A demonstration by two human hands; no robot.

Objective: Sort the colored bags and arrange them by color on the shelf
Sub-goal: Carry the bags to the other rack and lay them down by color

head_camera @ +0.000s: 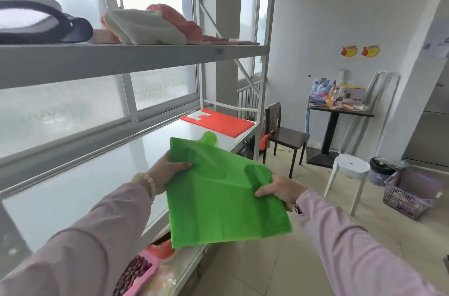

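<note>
- White metal shelf (97, 174): its glossy middle board runs from lower left toward the far right.
- Left hand (167, 169): thumb on top, gripping the green bag's left edge.
- Flat bright-green plastic bag (218, 203): held in the air between both hands, over the board's front edge.
- Stack of flat red plastic bags (218, 122): lying on the board's far end, apart from the green bag.
- Right hand (281, 190): pinching the green bag's right edge.
- White round plastic stool (349, 167), purple mesh basket (410, 193): on the floor, right.
</note>
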